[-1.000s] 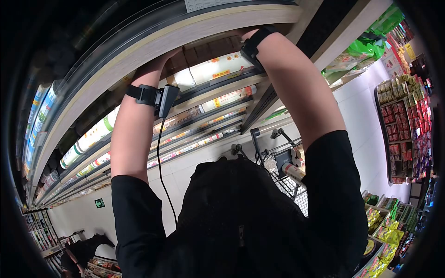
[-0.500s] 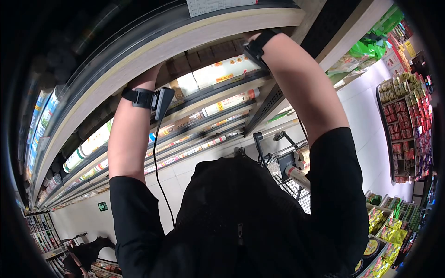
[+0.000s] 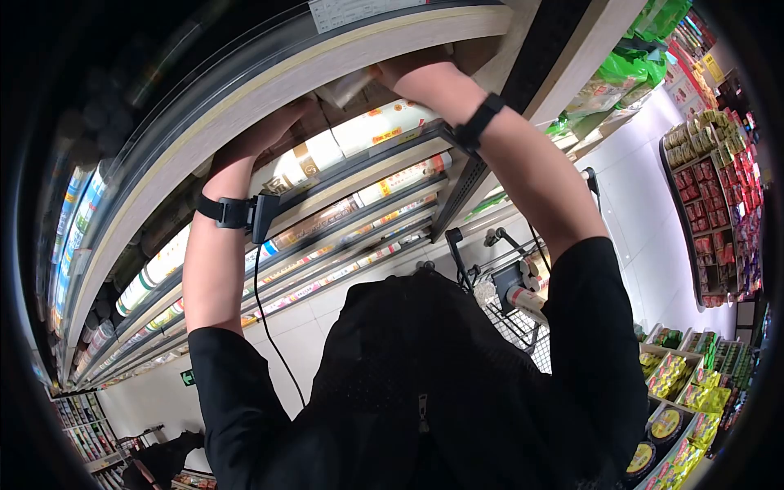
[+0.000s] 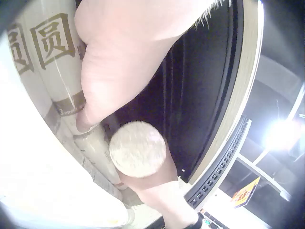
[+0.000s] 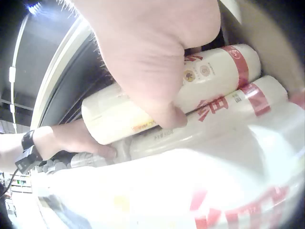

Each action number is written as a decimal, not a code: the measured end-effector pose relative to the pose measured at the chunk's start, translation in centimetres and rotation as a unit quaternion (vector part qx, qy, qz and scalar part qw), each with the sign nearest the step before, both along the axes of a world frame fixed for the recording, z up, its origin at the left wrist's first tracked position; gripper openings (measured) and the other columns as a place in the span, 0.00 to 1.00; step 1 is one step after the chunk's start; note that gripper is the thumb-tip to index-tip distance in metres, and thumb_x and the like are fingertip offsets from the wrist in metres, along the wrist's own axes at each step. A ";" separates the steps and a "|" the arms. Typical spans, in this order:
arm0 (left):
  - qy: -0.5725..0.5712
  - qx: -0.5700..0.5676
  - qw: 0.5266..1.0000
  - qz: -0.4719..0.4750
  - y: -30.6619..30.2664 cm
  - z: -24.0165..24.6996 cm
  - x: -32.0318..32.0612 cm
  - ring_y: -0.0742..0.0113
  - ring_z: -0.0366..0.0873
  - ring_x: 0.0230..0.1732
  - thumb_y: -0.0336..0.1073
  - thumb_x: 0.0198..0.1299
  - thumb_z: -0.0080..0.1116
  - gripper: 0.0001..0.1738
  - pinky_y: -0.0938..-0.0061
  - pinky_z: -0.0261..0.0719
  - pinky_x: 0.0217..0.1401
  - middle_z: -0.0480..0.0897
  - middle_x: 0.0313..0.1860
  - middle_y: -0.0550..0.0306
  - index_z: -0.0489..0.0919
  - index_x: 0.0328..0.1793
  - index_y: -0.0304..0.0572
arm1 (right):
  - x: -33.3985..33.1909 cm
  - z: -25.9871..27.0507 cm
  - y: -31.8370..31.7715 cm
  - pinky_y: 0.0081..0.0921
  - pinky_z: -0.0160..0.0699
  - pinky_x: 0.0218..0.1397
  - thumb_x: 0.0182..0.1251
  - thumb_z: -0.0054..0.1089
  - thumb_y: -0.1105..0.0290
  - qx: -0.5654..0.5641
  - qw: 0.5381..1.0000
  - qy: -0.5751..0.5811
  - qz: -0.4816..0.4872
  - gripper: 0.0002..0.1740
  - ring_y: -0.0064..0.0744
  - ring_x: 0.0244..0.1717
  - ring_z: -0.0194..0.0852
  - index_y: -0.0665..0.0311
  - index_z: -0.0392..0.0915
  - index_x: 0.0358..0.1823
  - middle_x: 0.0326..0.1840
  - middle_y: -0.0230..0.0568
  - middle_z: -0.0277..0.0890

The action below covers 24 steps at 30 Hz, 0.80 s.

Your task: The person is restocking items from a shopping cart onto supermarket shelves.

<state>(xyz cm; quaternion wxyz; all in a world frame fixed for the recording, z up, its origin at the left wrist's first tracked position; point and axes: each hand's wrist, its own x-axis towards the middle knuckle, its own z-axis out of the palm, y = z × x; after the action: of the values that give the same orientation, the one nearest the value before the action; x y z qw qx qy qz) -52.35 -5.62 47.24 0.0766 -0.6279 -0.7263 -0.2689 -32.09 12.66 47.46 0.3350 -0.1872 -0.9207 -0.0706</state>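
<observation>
My right hand [image 5: 147, 67] grips a white cylindrical pack of dried noodles [image 5: 217, 78] with red print, lying over other packs on the shelf. The round end of this held pack [image 4: 138, 149] faces the left wrist view, with the right hand behind it. My left hand [image 4: 119, 62] is among neighbouring packs marked in brown [image 4: 52, 40], its straight thumb touching one. In the right wrist view, the left hand [image 5: 78, 139] reaches in from the left, near the held pack's end. In the head view the upper shelf board partly hides both hands.
Above the hands runs a thick shelf edge [image 3: 269, 90], with an upright post [image 3: 531, 82] at right. Lower shelves hold more packs [image 3: 400, 184]. A shopping cart [image 3: 514, 331] stands below, with packs inside. Green bags [image 3: 621, 77] lie beyond the post.
My right hand has come left and further out from under the board, with the noodle pack now showing beside it. My left forearm has shifted slightly left and down.
</observation>
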 end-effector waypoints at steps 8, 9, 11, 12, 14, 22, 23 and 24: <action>0.061 -0.049 0.996 0.044 -1.8 0.3 -1.3 0.44 0.79 0.67 0.47 0.66 0.71 0.37 0.57 0.76 0.71 0.80 0.68 0.37 0.73 0.77 0.38 | 8.2 -0.6 -4.5 0.46 0.79 0.63 0.68 0.60 0.67 0.115 0.989 0.038 0.088 0.17 0.47 0.61 0.81 0.49 0.83 0.57 0.58 0.43 0.84; 0.045 -0.040 0.997 0.054 -2.5 0.1 -1.5 0.44 0.78 0.69 0.47 0.67 0.70 0.39 0.57 0.75 0.72 0.78 0.70 0.36 0.70 0.80 0.38 | 8.5 -0.7 -4.8 0.46 0.80 0.64 0.67 0.61 0.67 0.165 0.967 0.123 0.152 0.16 0.48 0.61 0.81 0.51 0.82 0.57 0.59 0.41 0.84; 0.032 -0.066 0.995 0.071 -2.5 0.4 -0.5 0.44 0.78 0.70 0.47 0.68 0.68 0.39 0.57 0.74 0.73 0.78 0.71 0.36 0.69 0.81 0.38 | 11.3 -1.8 -7.1 0.46 0.81 0.66 0.65 0.64 0.69 0.125 0.974 0.133 0.133 0.18 0.51 0.64 0.81 0.55 0.82 0.57 0.62 0.42 0.83; 0.017 -0.087 0.991 0.104 -2.6 0.5 0.1 0.44 0.77 0.70 0.47 0.69 0.67 0.40 0.58 0.74 0.74 0.78 0.72 0.36 0.67 0.82 0.39 | 12.5 -2.4 -8.4 0.46 0.82 0.67 0.63 0.67 0.70 0.035 0.974 0.168 0.148 0.20 0.54 0.66 0.80 0.56 0.83 0.57 0.64 0.44 0.82; -0.035 -0.101 0.990 0.087 -3.6 1.8 4.4 0.47 0.78 0.71 0.42 0.70 0.65 0.34 0.60 0.74 0.75 0.78 0.72 0.39 0.71 0.79 0.40 | 14.5 -2.8 -10.6 0.45 0.82 0.70 0.57 0.75 0.71 -0.073 0.951 0.237 0.185 0.26 0.59 0.70 0.78 0.59 0.82 0.60 0.68 0.48 0.80; -0.038 -0.004 0.918 -0.394 -1.5 0.3 19.8 0.43 0.73 0.75 0.33 0.48 0.78 0.46 0.51 0.72 0.77 0.77 0.72 0.45 0.71 0.77 0.45 | 23.1 -4.0 -15.6 0.37 0.81 0.71 0.54 0.86 0.72 -0.379 0.871 0.282 0.138 0.47 0.38 0.70 0.78 0.65 0.67 0.74 0.70 0.45 0.76; -0.064 -0.013 0.899 -0.433 -0.5 -0.9 22.0 0.43 0.75 0.73 0.33 0.47 0.79 0.49 0.52 0.74 0.75 0.79 0.71 0.44 0.70 0.78 0.45 | 25.4 -4.8 -15.9 0.35 0.81 0.70 0.54 0.86 0.71 -0.428 0.849 0.293 0.101 0.45 0.36 0.68 0.79 0.66 0.70 0.72 0.69 0.45 0.78; -0.123 -0.080 0.892 -0.428 -0.3 -1.7 23.4 0.43 0.78 0.68 0.35 0.46 0.81 0.51 0.54 0.78 0.70 0.81 0.67 0.45 0.69 0.79 0.46 | 27.1 -4.7 -15.8 0.35 0.82 0.69 0.55 0.86 0.71 -0.470 0.834 0.282 0.063 0.44 0.35 0.66 0.80 0.66 0.70 0.72 0.68 0.44 0.79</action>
<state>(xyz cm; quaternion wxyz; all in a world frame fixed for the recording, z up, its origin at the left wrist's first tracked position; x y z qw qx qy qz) -28.96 -5.88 45.53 -0.1860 -0.8441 -0.4095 -0.2917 -5.00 -3.18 42.76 0.4555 -0.2753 -0.7186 0.4476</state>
